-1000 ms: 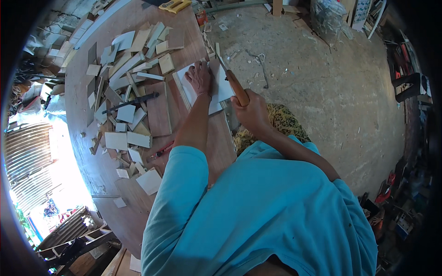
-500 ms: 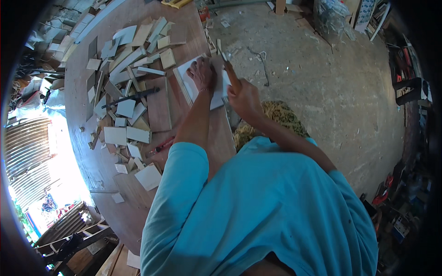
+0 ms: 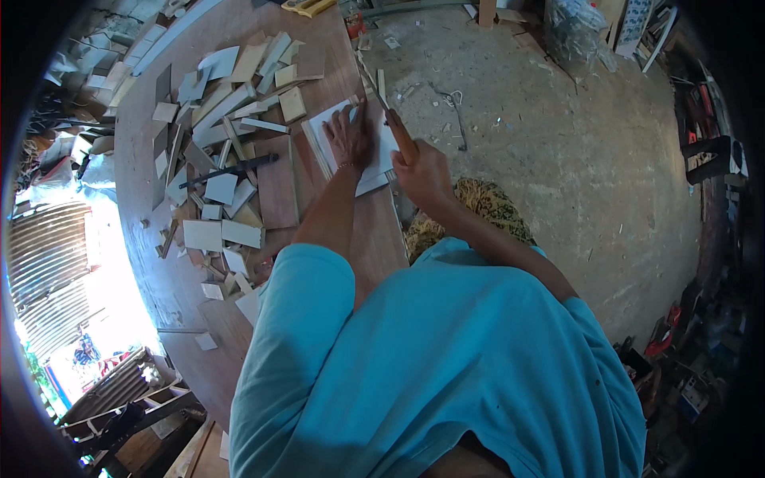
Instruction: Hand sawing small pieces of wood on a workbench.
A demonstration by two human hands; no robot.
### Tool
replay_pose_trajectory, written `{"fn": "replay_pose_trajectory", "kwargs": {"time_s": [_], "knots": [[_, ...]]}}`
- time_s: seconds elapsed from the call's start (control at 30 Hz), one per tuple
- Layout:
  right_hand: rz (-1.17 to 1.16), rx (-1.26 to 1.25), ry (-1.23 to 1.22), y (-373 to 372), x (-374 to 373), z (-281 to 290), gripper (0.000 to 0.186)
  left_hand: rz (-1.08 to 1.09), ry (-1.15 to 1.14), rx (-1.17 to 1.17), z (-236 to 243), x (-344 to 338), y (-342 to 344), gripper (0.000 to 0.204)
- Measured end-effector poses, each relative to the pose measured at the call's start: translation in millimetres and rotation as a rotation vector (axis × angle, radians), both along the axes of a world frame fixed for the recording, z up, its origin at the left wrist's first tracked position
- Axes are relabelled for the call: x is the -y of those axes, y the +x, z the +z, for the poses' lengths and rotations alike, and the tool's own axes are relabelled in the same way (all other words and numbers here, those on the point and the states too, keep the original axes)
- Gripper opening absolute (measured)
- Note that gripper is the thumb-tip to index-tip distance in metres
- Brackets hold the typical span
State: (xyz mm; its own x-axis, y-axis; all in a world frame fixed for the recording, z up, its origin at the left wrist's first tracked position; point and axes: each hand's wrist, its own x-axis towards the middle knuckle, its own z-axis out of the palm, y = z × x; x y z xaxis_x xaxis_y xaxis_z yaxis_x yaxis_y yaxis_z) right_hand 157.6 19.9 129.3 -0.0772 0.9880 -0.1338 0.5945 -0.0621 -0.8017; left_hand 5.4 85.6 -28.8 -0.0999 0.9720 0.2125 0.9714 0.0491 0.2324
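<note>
My left hand (image 3: pixel 349 142) lies flat on a white board (image 3: pixel 370 182) at the right edge of the wooden table, its fingers stretched out and apart. Wrapped round the wooden handle (image 3: pixel 402 140) of what looks like a handsaw is my right hand (image 3: pixel 427 174). The thin blade (image 3: pixel 373 86) points away from me, over the board's far right side, and shows almost edge-on. I cannot tell whether it touches the board. A pale wooden strip (image 3: pixel 317 150) runs along the board's left side.
Many wood offcuts (image 3: pixel 203 234) are heaped on the table (image 3: pixel 374 259) left of the board. A long black tool (image 3: pixel 231 171) rests on them. A yellow-handled tool (image 3: pixel 309 7) lies at the far end. Right of the table is a concrete floor (image 3: pixel 590 191) with scraps and a bent wire (image 3: pixel 458 119).
My left hand has shifted slightly and its fingers are straighter. The blade has swung left and reaches farther away. My left sleeve now covers more of the red item on the table.
</note>
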Motion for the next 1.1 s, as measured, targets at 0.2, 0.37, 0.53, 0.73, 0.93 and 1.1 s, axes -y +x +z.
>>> {"fn": "replay_pose_trajectory", "kwargs": {"time_s": [0.2,0.37,0.53,0.73,0.93,1.1], "knots": [[0.011,-0.1,0.049,6.7,8.0,12.3,0.026,-0.01,-0.011,0.023,15.8,-8.0,-1.4,0.045],[-0.015,0.087,0.113,-15.5,5.2,-3.8,0.026,0.014,0.041,0.03,8.6,-14.6,-5.9,0.045],[-0.018,-0.032,0.019,-1.2,19.0,-0.4,0.026,-0.042,0.025,-0.053,3.7,-26.3,-13.5,0.042],[-0.034,-0.07,0.021,-8.7,21.7,-3.4,0.029,0.041,-0.071,-0.059,5.9,-37.9,-14.0,0.027],[-0.029,-0.026,-0.062,-4.7,25.9,22.1,0.027,0.016,0.051,0.007,7.0,-42.6,-15.5,0.027],[-0.05,-0.041,-0.046,3.1,11.6,13.3,0.03,-0.04,0.078,0.046,16.5,-38.9,-7.9,0.028]]}}
